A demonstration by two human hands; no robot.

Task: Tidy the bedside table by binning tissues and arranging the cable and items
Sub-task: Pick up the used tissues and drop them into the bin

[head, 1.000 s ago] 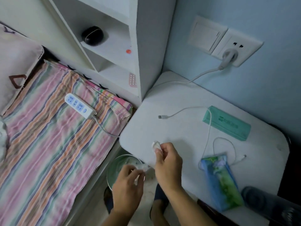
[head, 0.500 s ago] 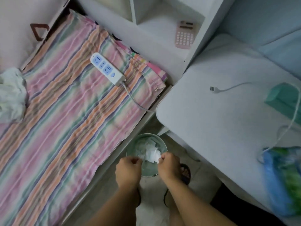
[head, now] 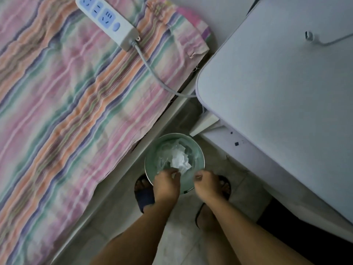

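A round pale green bin [head: 150, 150] stands on the floor between the bed and the white bedside table [head: 277, 96]. Crumpled white tissues [head: 178, 157] lie inside it. Both my hands hover over the bin's near rim. My left hand [head: 166, 185] has its fingers pinched together, with a sliver of white tissue showing between them. My right hand [head: 207, 186] is curled shut, and I see nothing in it. On the table's far right lies the plug end of a white cable [head: 308, 36].
A white power strip [head: 107, 18] with a grey cord lies on the striped bedsheet [head: 66, 111] at left. My feet in dark sandals [head: 143, 194] stand beside the bin on the tiled floor. The table edge overhangs at right.
My head has tipped down and closer to the bin. Both hands came off the table and lowered over the bin; the tissue from my right hand now lies inside it.
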